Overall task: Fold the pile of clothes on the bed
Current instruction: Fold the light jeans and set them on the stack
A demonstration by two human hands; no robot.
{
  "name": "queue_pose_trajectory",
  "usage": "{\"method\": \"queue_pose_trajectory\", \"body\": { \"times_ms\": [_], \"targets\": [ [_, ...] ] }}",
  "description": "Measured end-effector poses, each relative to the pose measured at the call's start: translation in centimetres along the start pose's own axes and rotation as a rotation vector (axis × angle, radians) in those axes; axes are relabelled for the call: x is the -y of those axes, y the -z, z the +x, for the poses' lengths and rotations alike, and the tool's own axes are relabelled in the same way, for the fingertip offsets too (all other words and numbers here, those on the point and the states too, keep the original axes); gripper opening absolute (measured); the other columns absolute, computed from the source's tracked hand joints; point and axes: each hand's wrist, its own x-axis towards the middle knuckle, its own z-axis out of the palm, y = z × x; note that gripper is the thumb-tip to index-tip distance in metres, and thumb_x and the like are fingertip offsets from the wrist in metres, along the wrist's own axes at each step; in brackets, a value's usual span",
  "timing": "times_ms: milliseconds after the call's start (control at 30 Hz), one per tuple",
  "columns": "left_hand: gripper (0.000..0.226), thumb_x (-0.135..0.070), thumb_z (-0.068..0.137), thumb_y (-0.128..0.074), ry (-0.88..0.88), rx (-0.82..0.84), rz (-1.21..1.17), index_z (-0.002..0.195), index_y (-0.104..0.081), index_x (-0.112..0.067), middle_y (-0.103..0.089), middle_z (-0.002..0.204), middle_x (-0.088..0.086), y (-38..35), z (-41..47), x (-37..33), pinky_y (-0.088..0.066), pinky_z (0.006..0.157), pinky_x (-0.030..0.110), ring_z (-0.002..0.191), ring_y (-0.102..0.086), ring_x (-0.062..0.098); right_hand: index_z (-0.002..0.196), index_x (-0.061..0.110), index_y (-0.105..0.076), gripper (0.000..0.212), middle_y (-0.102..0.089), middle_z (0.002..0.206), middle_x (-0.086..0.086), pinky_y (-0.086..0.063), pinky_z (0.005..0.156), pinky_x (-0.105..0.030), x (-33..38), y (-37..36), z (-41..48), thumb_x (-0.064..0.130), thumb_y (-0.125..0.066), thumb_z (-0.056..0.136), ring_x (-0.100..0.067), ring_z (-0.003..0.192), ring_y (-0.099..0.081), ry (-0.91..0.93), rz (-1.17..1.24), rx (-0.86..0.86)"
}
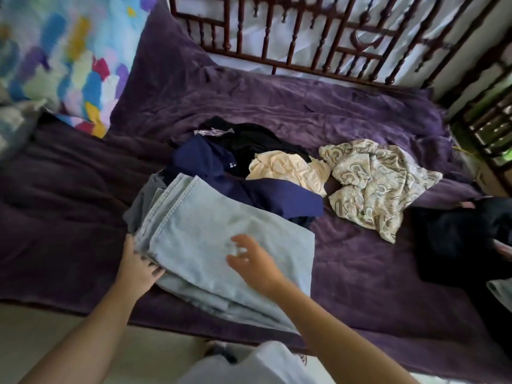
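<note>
Folded light blue jeans (210,231) lie on the purple bed cover (360,273) near its front edge. My left hand (138,264) grips the jeans' left edge, fingers tucked under the fabric. Over the jeans' middle, my right hand (249,261) is blurred, with fingers spread and nothing in it. Behind the jeans lies a loose pile: a navy garment (266,198), a black garment (257,142), a cream top (288,167) and a patterned beige cloth (382,184). A grey garment (144,198) peeks out under the jeans' left side.
A colourful pillow (69,56) lies at the back left. A dark wooden spindle headboard (304,37) runs along the far side. Dark clothes (457,239) sit at the right edge of the bed. Pale floor (69,328) shows at the bottom left.
</note>
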Motion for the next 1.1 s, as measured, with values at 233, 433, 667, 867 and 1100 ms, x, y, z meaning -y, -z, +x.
{"method": "queue_pose_trajectory", "body": {
  "times_ms": [233,433,667,867,1100],
  "targets": [
    [0.009,-0.012,0.095,-0.051,-0.021,-0.185,0.313,0.092,-0.052,-0.02,-0.056,0.106,0.008,0.7,0.3,2.2,-0.043,0.088,0.035,0.101,-0.056,0.029,0.129,0.01,-0.048,0.038,-0.058,0.111,-0.01,-0.036,0.069,-0.021,-10.5,3.1,-0.9,0.021,-0.052,0.093,-0.024,0.09,-0.056,-0.503,-0.104,-0.165],
    [0.013,-0.004,0.09,-0.051,-0.275,-0.209,0.363,0.093,-0.055,-0.016,-0.057,0.085,0.003,1.5,-0.4,2.2,-0.049,0.052,0.017,0.073,-0.054,0.014,0.118,0.0,-0.055,0.033,-0.059,0.11,-0.013,-0.039,0.071,-0.024,-17.0,3.4,-1.6,0.018,-0.049,0.091,-0.025,0.091,-0.056,-0.717,-0.136,-0.226],
    [0.05,-0.005,0.08,-0.067,-0.4,-0.505,0.911,0.121,-0.046,0.015,-0.052,0.119,0.038,3.1,-0.4,4.9,-0.041,0.091,0.049,0.111,-0.05,0.049,0.107,0.004,-0.048,0.02,-0.049,0.084,-0.004,-0.034,0.072,-0.024,-19.5,1.3,-2.7,0.013,-0.053,0.09,-0.016,0.073,-0.046,-0.837,0.094,-0.288],
    [0.058,-0.003,0.051,-0.082,-0.828,0.041,1.785,0.106,-0.065,0.004,-0.058,0.113,0.033,3.0,-1.0,6.8,-0.051,0.072,0.054,0.096,-0.058,0.052,0.121,-0.004,-0.05,0.04,-0.056,0.11,-0.019,-0.041,0.074,-0.03,-20.2,-0.2,-3.3,0.012,-0.062,0.086,-0.027,0.087,-0.052,-0.925,0.43,-0.411],
    [0.065,-0.037,0.094,-0.045,-0.412,0.426,2.298,0.15,-0.012,-0.027,0.01,0.157,0.009,2.0,-0.2,6.5,-0.019,0.113,0.045,0.145,0.008,0.03,0.06,-0.002,-0.049,0.024,-0.04,0.029,-0.005,-0.02,0.031,-0.009,-17.2,3.5,-3.8,-0.005,-0.061,0.08,-0.007,0.02,-0.028,-0.904,0.652,-0.531]
  ]
}}
